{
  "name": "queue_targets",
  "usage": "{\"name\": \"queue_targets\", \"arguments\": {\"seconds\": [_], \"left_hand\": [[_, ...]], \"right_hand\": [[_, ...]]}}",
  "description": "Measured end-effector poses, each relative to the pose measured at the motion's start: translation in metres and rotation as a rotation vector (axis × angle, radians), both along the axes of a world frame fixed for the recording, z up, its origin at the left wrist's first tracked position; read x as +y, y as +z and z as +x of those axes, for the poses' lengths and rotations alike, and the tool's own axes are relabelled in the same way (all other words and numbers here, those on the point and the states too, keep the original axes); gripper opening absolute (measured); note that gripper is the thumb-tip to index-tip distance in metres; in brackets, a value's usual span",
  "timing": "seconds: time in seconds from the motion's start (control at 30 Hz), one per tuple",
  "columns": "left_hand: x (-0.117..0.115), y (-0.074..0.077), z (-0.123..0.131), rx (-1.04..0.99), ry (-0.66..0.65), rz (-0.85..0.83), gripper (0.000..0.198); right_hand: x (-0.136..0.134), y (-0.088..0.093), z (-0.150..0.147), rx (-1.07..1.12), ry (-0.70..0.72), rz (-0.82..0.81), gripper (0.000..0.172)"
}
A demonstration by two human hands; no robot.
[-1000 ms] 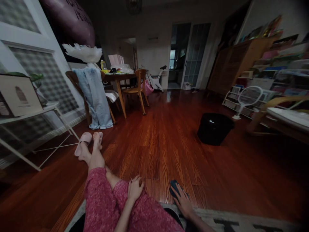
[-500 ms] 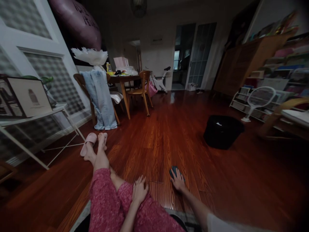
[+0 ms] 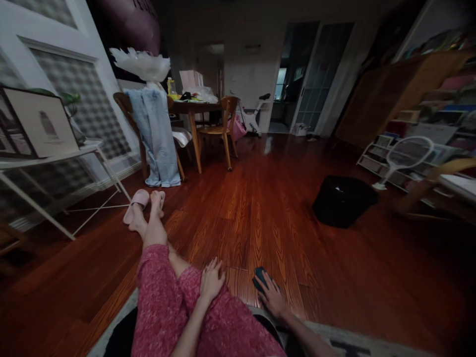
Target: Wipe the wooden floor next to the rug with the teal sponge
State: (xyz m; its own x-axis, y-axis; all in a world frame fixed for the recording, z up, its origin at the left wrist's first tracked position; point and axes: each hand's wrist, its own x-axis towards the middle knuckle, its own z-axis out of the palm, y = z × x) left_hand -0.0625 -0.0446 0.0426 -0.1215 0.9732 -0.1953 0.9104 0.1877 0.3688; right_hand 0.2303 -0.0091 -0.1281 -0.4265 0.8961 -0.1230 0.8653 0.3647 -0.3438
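Note:
My left hand (image 3: 212, 278) lies palm down on the thigh of the red patterned trousers (image 3: 238, 327), its fingers stretched and nothing in them. Out to the right of my leg, my right hand (image 3: 272, 296) has its fingers over a small dark teal object (image 3: 260, 279). That object looks rounded and partly soft, but its kind is hard to make out in the dim light. Farther off on the floor, to the right of this hand, stands a black bin (image 3: 344, 201). Its inside is too dark to see.
Reddish wooden floor (image 3: 245, 218) spreads ahead. On the left are a white-legged side table (image 3: 87, 148) and a chair draped with jeans (image 3: 159, 134). A dining table (image 3: 193, 106) stands behind. On the right are a white racket (image 3: 409, 153), shelves and a wooden cabinet (image 3: 394, 104).
My right hand has drawn back toward my body and slightly left, still with the dark teal object. My left hand stays on the thigh. The head view has shifted a little.

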Motion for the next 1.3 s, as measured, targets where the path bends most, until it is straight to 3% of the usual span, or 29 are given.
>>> {"name": "queue_targets", "arguments": {"seconds": [0.2,0.3,0.43,0.63,0.73,0.8,0.9,1.13,1.23,1.3], "left_hand": [[0.002,0.003,0.001,-0.003,0.003,-0.038,0.056],[0.004,0.000,0.002,-0.001,0.008,-0.043,0.056],[0.005,-0.003,0.002,-0.006,0.003,-0.034,0.055],[0.003,-0.001,0.003,-0.009,0.007,-0.006,0.053],[0.001,-0.001,0.002,-0.008,0.004,0.005,0.051],[0.001,-0.001,0.001,-0.005,0.001,0.006,0.050],[0.000,-0.002,0.000,0.006,-0.010,-0.002,0.050],[0.002,-0.008,-0.001,0.025,-0.013,0.008,0.049],[0.003,-0.010,-0.001,0.024,-0.010,0.022,0.048],[0.003,-0.009,-0.001,0.020,-0.010,0.025,0.047]], "right_hand": [[0.089,0.022,-0.047,-0.075,-0.133,-0.027,0.059],[0.115,0.029,-0.070,-0.091,-0.197,-0.049,0.060],[0.104,0.021,-0.075,-0.071,-0.139,-0.019,0.058],[0.014,-0.004,-0.037,0.014,0.187,0.025,0.056],[-0.020,0.000,-0.026,-0.010,0.208,0.018,0.056],[-0.026,0.006,-0.027,-0.027,0.198,0.008,0.056],[-0.004,0.018,-0.040,-0.025,0.184,0.007,0.056],[0.099,0.041,-0.106,-0.057,0.017,-0.075,0.057],[0.112,0.043,-0.125,-0.050,0.005,-0.072,0.057],[0.101,0.041,-0.126,-0.054,0.022,-0.075,0.056]]}}
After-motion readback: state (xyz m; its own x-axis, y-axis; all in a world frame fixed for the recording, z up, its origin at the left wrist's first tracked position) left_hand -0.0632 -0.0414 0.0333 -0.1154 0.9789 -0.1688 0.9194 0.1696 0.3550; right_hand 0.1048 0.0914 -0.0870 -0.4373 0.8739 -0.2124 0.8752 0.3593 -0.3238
